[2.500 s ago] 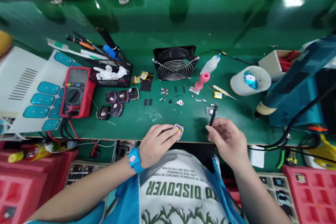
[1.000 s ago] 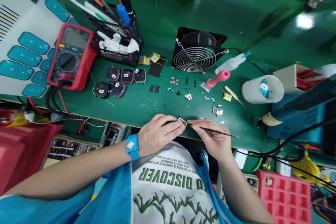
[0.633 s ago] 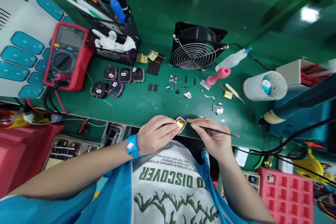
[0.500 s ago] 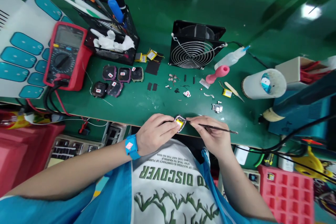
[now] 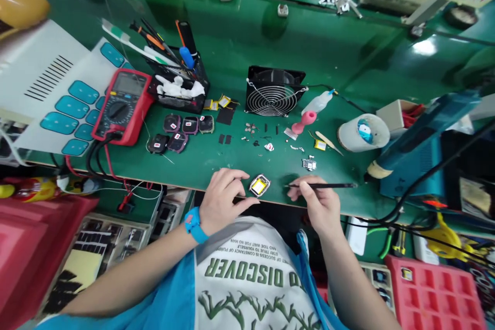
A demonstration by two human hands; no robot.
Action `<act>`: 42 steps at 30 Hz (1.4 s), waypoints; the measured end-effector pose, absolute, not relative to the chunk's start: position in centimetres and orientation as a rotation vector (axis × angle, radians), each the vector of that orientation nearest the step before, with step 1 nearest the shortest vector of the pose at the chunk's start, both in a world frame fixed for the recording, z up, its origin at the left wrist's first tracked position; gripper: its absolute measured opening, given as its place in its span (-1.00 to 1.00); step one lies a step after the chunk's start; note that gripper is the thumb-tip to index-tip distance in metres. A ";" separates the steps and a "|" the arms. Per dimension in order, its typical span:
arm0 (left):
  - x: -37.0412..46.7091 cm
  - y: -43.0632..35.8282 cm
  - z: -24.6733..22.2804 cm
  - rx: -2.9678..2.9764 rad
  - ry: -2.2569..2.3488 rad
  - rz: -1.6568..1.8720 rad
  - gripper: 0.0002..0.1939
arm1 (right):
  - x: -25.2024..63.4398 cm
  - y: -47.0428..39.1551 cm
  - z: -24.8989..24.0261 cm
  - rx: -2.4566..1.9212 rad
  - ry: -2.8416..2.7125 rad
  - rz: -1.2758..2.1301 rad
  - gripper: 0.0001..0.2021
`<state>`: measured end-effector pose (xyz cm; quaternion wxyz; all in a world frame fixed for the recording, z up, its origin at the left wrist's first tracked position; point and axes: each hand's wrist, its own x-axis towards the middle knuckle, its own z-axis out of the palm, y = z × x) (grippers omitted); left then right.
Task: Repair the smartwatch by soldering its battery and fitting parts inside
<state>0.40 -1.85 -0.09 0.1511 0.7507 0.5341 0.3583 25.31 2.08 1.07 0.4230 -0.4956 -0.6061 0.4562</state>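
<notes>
At a green workbench (image 5: 216, 157), a person is holding the left hand (image 5: 226, 193) open and curved beside a small metal case (image 5: 260, 184), its thumb and fingers standing apart and gripping nothing. The case, showing a yellow block inside, is lying on the bench near the front edge, between the two hands. The right hand (image 5: 317, 197) is gripping a thin black tool (image 5: 334, 185) between thumb and fingers, with the tool lying nearly level across the hand and one end pointing toward the case, well apart from it. A blue band (image 5: 196, 225) is circling the left wrist.

Beyond the hands, small loose parts (image 5: 269, 147) are lying scattered in front of a black fan (image 5: 273, 94) with a wire guard. A silvery part (image 5: 309, 163) is resting just beyond the right hand, while a yellow battery (image 5: 319, 145) is lying near a pale pointed stick (image 5: 328, 142). A pink stand-like object (image 5: 303, 122) is sitting near a clear bottle (image 5: 317, 102), and a white cup (image 5: 363, 132) is standing farther right. Five dark square cases (image 5: 177, 142) are sitting grouped at left, between a red multimeter (image 5: 121, 107) and the loose parts. A black mesh holder (image 5: 181, 99) is carrying pens, tools and crumpled white material (image 5: 180, 87).
</notes>
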 end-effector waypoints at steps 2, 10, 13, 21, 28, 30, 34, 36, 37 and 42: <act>1.3 -2.0 0.1 2.162 1.627 0.940 -0.69 | 26.0 2.2 1.7 -1.322 -1.765 0.991 -0.58; 3.3 -1.1 0.0 2.126 1.604 1.001 -0.83 | 27.1 2.9 2.3 -1.480 -2.276 0.126 -0.57; 2.9 -1.0 0.7 1.683 1.426 1.174 -0.90 | 26.2 2.2 2.9 -1.329 -2.162 0.171 -0.75; 3.7 -3.1 3.2 0.416 0.890 1.047 -0.63 | 21.4 -0.2 3.7 -0.899 -1.986 0.522 -0.53; 3.8 -4.3 2.4 0.301 0.855 0.979 -0.59 | 21.7 -1.0 3.4 -0.853 -1.894 0.619 -0.69; 3.9 -4.3 2.4 0.336 0.825 0.959 -0.63 | 22.0 -1.2 3.6 -0.848 -1.886 0.640 -0.69; 4.1 -4.4 2.6 0.366 0.780 0.943 -0.64 | 22.5 -1.6 3.8 -0.845 -1.871 0.672 -0.67; 4.2 -4.5 2.8 0.357 0.788 0.922 -0.62 | 22.7 -1.8 3.8 -0.836 -1.868 0.704 -0.68; 4.2 -4.6 2.8 0.345 0.793 0.910 -0.61 | 22.8 -1.9 3.8 -0.831 -1.865 0.721 -0.67; 4.5 -5.1 3.2 0.283 0.771 0.894 -0.56 | 23.2 -2.5 3.8 -0.826 -1.827 0.824 -0.70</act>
